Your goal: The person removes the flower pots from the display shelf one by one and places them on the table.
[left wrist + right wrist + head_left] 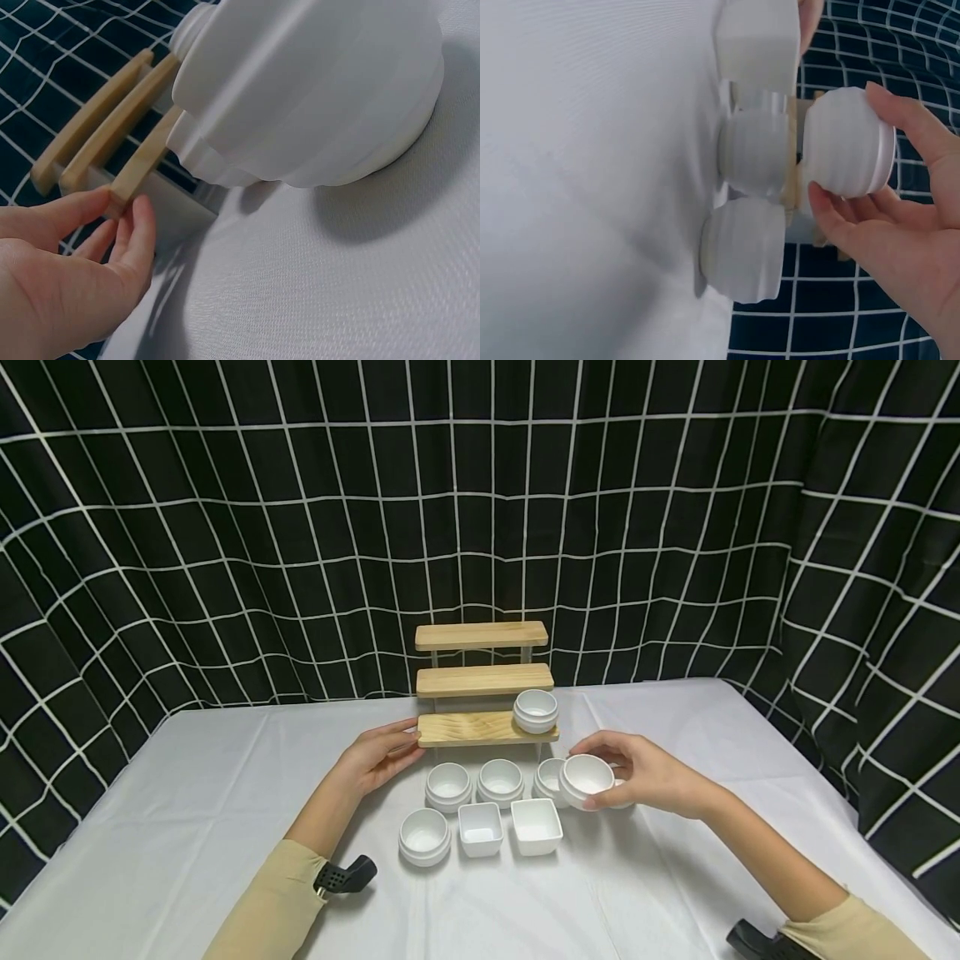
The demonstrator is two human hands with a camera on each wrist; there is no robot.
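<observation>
My right hand [641, 772] holds a round white bowl [587, 779] by its sides, thumb and fingers apart around it. In the right wrist view, this bowl [847, 142] is raised above other bowls on the tabletop. My left hand [378, 758] pinches the left end of the lowest board of a three-tier wooden display stand [465, 730]. In the left wrist view, thumb and fingers grip that board end [124, 191]. One round bowl [536, 712] stands at the right end of the lowest board.
Before the stand are more round bowls, including a front-left one [424, 837], beside two square bowls [480, 829]. A round bowl [547, 779] is partly hidden by the held one. White cloth [225, 827] covers the table; a black gridded curtain [360, 527] hangs behind.
</observation>
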